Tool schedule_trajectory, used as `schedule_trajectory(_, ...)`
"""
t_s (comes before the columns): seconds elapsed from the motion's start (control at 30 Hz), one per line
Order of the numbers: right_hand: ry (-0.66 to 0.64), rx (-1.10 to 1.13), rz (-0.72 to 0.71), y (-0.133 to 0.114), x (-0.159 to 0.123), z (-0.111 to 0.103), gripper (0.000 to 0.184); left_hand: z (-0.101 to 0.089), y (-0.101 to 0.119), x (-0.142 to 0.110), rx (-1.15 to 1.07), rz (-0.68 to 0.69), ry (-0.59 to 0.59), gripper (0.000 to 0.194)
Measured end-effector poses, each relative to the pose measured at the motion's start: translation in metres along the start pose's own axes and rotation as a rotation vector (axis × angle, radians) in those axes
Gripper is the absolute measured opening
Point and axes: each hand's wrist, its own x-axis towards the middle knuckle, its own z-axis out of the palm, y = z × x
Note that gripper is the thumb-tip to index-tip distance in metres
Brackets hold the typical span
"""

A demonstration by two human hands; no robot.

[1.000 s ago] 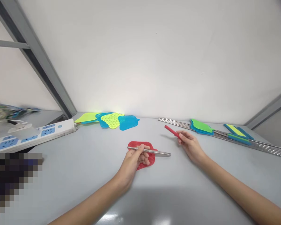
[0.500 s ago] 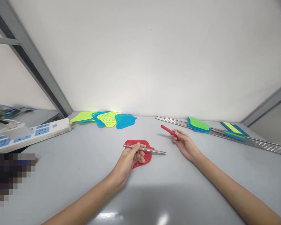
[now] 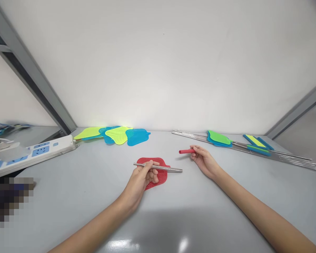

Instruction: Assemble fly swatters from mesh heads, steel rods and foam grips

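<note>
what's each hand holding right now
Left hand: closed, holding a steel rod
Right hand: closed, holding a short red tube

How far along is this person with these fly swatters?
Little looks done: no assembled swatter shows on the table. In hand: the left hand holds a steel rod over a red plastic swatter head, and the right hand holds a short red tube. Left: the blue heads, yellow heads, green head and long steel rods lie loose.
</note>
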Motion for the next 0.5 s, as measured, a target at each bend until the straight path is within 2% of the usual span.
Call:
schedule_trajectory(0.23,-0.016,0.001,0.011,-0.0023,-0.0030,0.0009,0.011,-0.0025,-0.0003,0.0028,0.005,-0.008,-0.022,0.032)
schedule_trajectory(0.5,-0.011,-0.003,0.027,-0.0030,-0.0043,0.0012,0.011,-0.0033,0.0028,0.0045,0.012,0.003,0.022,0.028)
